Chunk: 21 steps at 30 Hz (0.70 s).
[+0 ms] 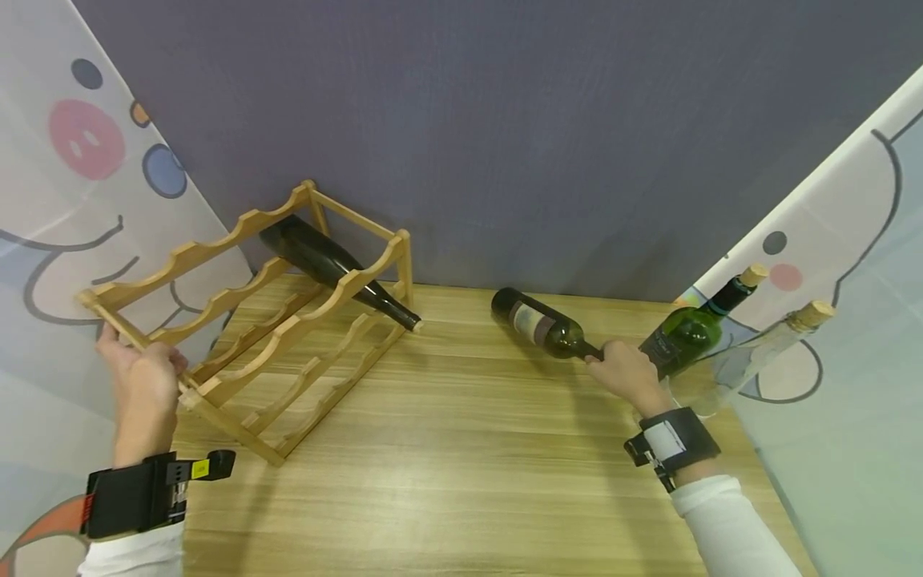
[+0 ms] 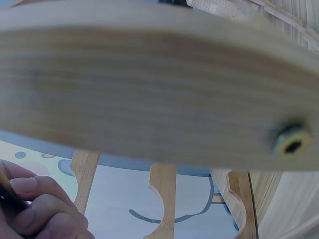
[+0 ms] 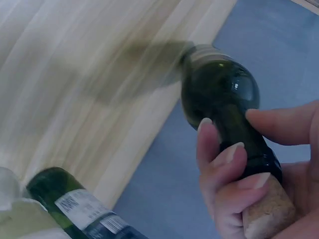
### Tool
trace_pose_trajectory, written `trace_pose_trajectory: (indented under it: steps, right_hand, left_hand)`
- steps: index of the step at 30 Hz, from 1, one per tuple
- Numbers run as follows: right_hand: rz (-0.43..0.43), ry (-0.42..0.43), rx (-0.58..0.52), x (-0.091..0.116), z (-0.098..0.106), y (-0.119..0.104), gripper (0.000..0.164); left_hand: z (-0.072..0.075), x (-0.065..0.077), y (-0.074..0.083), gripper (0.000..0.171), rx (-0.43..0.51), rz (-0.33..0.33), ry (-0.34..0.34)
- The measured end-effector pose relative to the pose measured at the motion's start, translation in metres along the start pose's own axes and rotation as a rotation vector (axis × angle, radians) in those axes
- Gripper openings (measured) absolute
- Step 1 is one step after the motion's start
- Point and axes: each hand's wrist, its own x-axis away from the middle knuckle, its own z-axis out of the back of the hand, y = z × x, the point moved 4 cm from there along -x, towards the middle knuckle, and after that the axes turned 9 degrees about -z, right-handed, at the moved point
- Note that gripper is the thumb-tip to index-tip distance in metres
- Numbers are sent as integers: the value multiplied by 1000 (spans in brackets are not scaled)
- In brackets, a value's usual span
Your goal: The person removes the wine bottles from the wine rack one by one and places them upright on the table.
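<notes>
Left hand, head view: I see the left hand (image 1: 143, 377) gripping the left end of the wooden rack (image 1: 296, 327), on the left of the worktop (image 1: 447, 481).
Racked bottle: a dark bottle (image 1: 320, 255) lies across the rack's far part.
Right hand: the right hand (image 1: 627, 373) holds the labelled bottle (image 1: 534, 322) by its neck, right of the rack.
Right side: I have a green bottle (image 1: 688, 336) and a clear bottle (image 1: 753, 361), both corked.
Rack, left wrist view: a broad wooden bar hides much; I see curled fingers (image 2: 50, 209) at left.
Cork, right wrist view: thumb and fingers wrap the neck just above the cork (image 3: 269, 211).

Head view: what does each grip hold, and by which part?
Left grip: wooden rack, by a top end rail. Right grip: dark labelled bottle, by its neck.
</notes>
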Motion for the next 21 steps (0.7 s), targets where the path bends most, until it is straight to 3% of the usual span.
trace_pose_trajectory:
  steps: [3,7,16,21]
  right_hand:
    - [22,6,6,4,10,-2,33]
    - [44,71,-31,8,24,-5,44]
    - [135,371,-217,14,43,-13,41]
    - [82,487,-365,14,44,-13,51]
  left_hand:
    - [-1,-1,-1,81,-3,-2,3]
    - [0,-2,-1,80,7,-4,7]
    - [0,-2,-2,81,-10,17,12]
    - [-1,-1,-1,79,-4,12,6]
